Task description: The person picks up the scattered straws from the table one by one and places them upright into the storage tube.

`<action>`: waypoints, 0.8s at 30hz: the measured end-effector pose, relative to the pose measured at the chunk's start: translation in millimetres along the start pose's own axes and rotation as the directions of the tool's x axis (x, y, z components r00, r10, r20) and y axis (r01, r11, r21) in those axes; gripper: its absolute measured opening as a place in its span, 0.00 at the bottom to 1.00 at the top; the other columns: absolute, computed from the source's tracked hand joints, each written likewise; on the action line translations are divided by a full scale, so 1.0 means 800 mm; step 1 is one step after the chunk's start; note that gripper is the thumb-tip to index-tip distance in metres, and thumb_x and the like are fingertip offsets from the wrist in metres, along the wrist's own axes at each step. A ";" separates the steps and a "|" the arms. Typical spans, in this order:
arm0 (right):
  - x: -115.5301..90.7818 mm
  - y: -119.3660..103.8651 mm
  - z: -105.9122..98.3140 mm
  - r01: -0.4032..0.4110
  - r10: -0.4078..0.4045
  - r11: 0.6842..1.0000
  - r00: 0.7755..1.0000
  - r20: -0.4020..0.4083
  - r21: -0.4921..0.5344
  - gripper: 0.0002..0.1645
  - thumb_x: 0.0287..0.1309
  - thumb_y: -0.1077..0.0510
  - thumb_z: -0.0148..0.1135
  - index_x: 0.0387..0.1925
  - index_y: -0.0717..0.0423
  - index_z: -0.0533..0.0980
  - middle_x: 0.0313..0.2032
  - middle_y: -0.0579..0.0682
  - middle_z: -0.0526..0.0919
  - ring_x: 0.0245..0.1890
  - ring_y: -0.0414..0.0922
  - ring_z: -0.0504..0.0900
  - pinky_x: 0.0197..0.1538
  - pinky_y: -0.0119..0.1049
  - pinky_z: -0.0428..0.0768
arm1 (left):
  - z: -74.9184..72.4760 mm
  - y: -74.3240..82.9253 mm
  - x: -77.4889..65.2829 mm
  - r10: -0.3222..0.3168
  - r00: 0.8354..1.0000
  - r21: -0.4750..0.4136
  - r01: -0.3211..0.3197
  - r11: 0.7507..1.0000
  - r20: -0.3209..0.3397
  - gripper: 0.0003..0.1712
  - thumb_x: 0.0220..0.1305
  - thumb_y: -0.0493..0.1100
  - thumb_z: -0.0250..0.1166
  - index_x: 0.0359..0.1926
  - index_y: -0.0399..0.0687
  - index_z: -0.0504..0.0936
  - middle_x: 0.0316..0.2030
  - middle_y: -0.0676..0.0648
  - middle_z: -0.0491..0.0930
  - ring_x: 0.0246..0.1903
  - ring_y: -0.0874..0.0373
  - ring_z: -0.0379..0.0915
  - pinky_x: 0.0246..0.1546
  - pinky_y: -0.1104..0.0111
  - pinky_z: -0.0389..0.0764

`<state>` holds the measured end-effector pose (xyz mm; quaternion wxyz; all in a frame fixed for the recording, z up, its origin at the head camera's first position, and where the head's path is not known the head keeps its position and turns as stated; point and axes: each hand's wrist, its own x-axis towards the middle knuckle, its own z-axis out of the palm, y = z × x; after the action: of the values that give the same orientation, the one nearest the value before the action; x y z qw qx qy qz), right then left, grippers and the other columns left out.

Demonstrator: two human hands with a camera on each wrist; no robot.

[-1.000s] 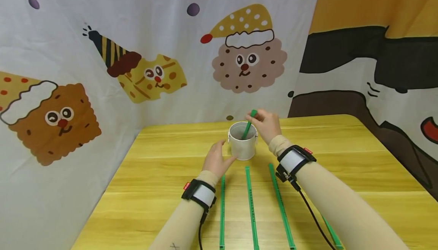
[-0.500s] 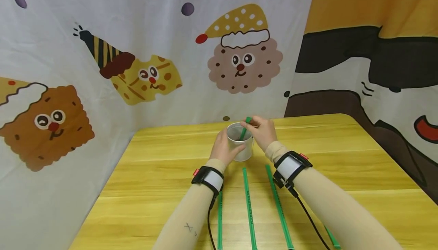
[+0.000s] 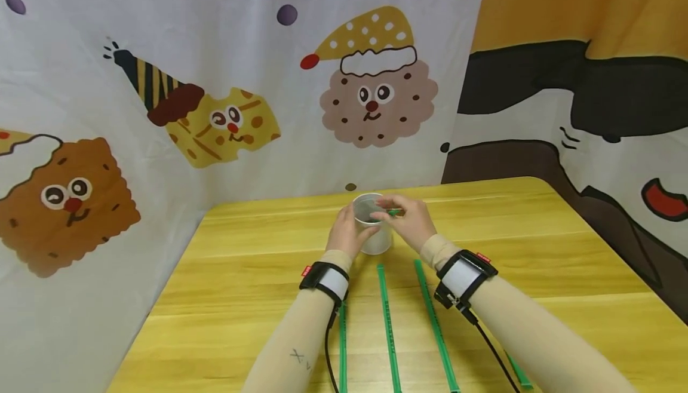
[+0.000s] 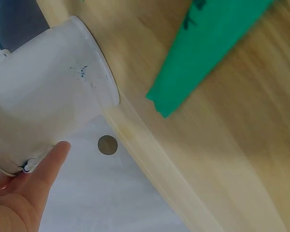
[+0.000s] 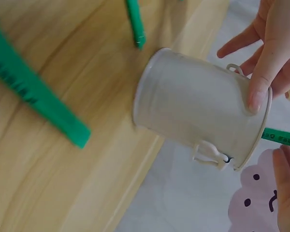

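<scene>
A small white metal bucket [image 3: 377, 242] stands near the table's back edge. My left hand [image 3: 344, 233] grips its left side, the thumb on the outer wall close to the rim in the right wrist view. A narrow green strip with dark print [image 5: 282, 137] pokes out over the bucket's rim, its lower part hidden inside. My right hand [image 3: 411, 221] is over the right of the rim, thumb and fingers spread apart with the strip's end between them. In the right wrist view its fingertips [image 5: 282, 162] lie right beside the strip.
Several more green strips lie lengthwise on the wooden table [image 3: 258, 261], among them a middle strip [image 3: 388, 330] and a right-hand strip [image 3: 436, 327]. A printed cloth [image 3: 226, 34] hangs behind the table. Cables trail from both wrist bands.
My left hand has moved right and taken hold of the bucket. The strip in the bucket has tipped down to the right, and my right hand's fingers have spread from their pinch on it.
</scene>
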<state>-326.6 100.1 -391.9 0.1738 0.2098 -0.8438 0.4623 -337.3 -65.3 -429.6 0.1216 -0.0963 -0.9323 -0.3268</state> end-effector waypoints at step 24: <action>-0.092 -0.016 -0.131 -0.207 0.226 0.963 0.969 0.100 -0.170 0.39 0.59 0.44 0.69 0.66 0.57 0.70 0.61 0.61 0.77 0.57 0.59 0.78 0.56 0.54 0.81 | 0.001 0.004 0.002 -0.027 1.000 -0.041 0.027 0.999 0.005 0.50 0.60 0.55 0.71 0.73 0.36 0.60 0.67 0.33 0.67 0.64 0.37 0.69 0.66 0.49 0.73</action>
<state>-246.9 197.8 -365.4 0.0880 0.1290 -0.9046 0.3967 -338.1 -62.0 -428.1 0.1134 -0.0870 -0.9269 -0.3471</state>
